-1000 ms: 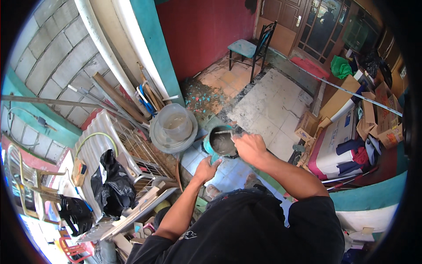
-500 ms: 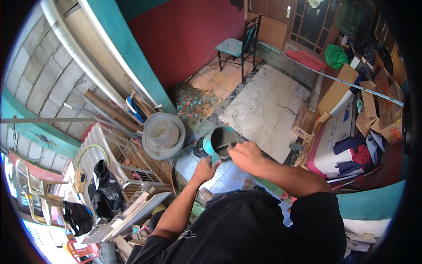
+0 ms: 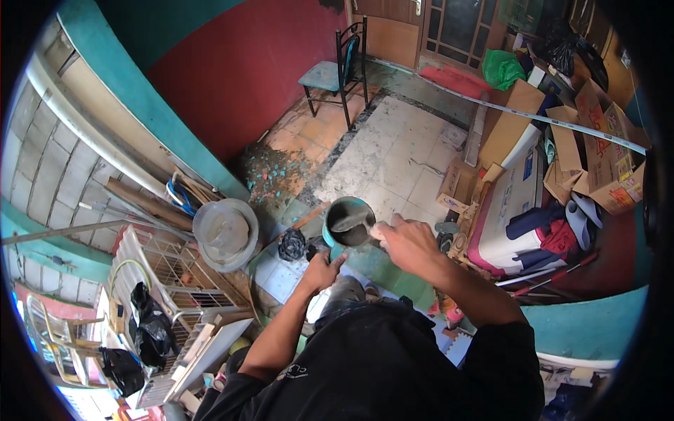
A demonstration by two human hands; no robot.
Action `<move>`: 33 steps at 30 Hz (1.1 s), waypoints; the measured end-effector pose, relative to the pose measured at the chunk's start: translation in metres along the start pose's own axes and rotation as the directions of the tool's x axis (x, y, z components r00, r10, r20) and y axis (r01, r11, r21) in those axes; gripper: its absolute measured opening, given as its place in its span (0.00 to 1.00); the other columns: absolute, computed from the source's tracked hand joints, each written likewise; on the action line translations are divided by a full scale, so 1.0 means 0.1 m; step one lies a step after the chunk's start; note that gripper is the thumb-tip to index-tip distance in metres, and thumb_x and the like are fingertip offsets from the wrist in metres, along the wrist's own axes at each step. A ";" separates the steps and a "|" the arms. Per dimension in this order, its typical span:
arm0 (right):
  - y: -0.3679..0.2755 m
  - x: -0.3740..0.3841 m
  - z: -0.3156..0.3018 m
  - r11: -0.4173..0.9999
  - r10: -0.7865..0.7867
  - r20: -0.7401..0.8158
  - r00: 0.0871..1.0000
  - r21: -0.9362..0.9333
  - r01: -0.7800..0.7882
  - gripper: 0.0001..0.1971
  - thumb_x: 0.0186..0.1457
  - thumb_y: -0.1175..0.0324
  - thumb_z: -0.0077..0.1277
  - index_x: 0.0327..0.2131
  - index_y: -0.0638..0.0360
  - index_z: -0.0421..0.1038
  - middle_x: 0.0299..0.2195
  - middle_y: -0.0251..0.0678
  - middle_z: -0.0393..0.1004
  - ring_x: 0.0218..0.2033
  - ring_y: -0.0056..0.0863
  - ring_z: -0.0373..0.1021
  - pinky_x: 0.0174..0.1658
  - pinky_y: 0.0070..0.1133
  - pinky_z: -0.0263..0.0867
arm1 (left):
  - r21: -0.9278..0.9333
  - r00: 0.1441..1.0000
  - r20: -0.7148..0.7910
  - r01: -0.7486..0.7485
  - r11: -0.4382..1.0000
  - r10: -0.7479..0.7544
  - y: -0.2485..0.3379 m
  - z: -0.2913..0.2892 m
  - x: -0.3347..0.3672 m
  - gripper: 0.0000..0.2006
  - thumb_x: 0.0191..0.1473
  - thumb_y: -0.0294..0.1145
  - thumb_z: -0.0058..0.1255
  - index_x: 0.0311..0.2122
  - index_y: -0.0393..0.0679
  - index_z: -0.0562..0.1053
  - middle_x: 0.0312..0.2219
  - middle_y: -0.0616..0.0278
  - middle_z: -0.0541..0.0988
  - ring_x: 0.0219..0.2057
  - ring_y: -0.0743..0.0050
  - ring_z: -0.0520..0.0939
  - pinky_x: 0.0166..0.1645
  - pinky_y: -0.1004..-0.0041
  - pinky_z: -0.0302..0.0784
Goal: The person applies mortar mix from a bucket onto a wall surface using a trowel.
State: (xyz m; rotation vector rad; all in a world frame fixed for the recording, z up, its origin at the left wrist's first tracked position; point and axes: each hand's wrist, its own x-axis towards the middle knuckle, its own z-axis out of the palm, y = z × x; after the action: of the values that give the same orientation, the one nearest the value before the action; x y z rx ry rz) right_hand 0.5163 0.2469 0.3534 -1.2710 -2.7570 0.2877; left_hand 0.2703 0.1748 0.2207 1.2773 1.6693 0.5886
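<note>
A turquoise bucket [image 3: 327,235] with dark grey wet mix [image 3: 357,237] inside is held up in front of me, its mouth facing up. My left hand [image 3: 321,272] grips its near left side, thumb up; some of the fingers are hidden. In my right hand [image 3: 413,244] is a trowel, its light handle in the closed fist. The trowel's grey blade [image 3: 349,221] lies inside the bucket's mouth, over the mix. Left of the bucket sits a crumpled black plastic bag [image 3: 292,245] on the floor.
A large round basin [image 3: 246,256] stands at left, near a wire rack [image 3: 203,281]. Ahead are a black metal chair [image 3: 344,81] and rubble [image 3: 270,172] on the tiles. Cardboard boxes [image 3: 611,151] and piled clothes [image 3: 554,231] line the right side. A tape [image 3: 533,112] stretches across the far right.
My view has turned right, so the room sits further left. My right hand has drawn back to the right of the bucket, and the trowel's blade shows more plainly inside it.
</note>
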 end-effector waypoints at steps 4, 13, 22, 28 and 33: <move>0.32 -0.14 0.16 0.994 0.103 0.026 0.994 -0.042 -0.102 0.14 0.59 0.68 0.49 0.48 0.52 0.70 0.36 0.51 0.74 0.31 0.50 0.78 0.35 0.43 0.72 | -0.232 0.991 0.078 0.122 0.965 -0.106 0.28 0.04 0.10 0.18 0.66 0.49 0.50 0.33 0.43 0.69 0.17 0.72 0.67 0.15 0.82 0.66 0.19 0.75 0.61; 0.88 -0.62 0.45 0.950 0.237 -0.212 0.948 0.253 -0.181 0.18 0.60 0.61 0.54 0.54 0.47 0.74 0.35 0.41 0.76 0.32 0.47 0.76 0.34 0.38 0.73 | -0.453 0.986 0.152 0.128 0.882 -0.065 0.91 0.15 0.69 0.19 0.67 0.47 0.49 0.34 0.38 0.71 0.20 0.68 0.70 0.19 0.82 0.67 0.23 0.74 0.62; 1.45 -1.08 0.15 0.964 0.240 -0.293 0.925 0.184 -0.192 0.19 0.55 0.66 0.60 0.51 0.47 0.75 0.32 0.41 0.77 0.29 0.42 0.77 0.30 0.34 0.73 | -0.435 0.970 0.236 0.157 0.887 -0.055 1.22 0.27 1.21 0.19 0.67 0.48 0.49 0.34 0.41 0.68 0.19 0.69 0.68 0.16 0.80 0.67 0.19 0.76 0.62; 1.76 -1.09 -0.16 0.840 0.456 -0.217 0.863 0.426 -0.337 0.22 0.55 0.64 0.62 0.53 0.55 0.72 0.36 0.45 0.80 0.36 0.39 0.79 0.39 0.30 0.75 | -0.437 0.971 0.233 0.157 0.885 -0.058 1.40 0.19 1.51 0.19 0.66 0.48 0.50 0.34 0.39 0.70 0.18 0.67 0.69 0.16 0.78 0.68 0.20 0.73 0.64; 1.86 -0.50 -0.67 0.714 0.465 -0.098 0.880 0.629 -0.307 0.26 0.53 0.64 0.64 0.53 0.62 0.70 0.40 0.43 0.79 0.40 0.32 0.77 0.45 0.28 0.72 | -0.322 0.979 0.206 0.062 0.945 0.006 1.60 0.10 1.69 0.20 0.66 0.48 0.51 0.35 0.37 0.72 0.19 0.65 0.72 0.19 0.78 0.71 0.23 0.72 0.68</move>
State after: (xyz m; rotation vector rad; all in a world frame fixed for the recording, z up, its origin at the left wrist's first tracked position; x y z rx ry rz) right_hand 0.6981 0.3359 0.3803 -1.5373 -1.9044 0.8835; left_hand 0.3509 0.3854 0.2810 1.0325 1.3524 0.6627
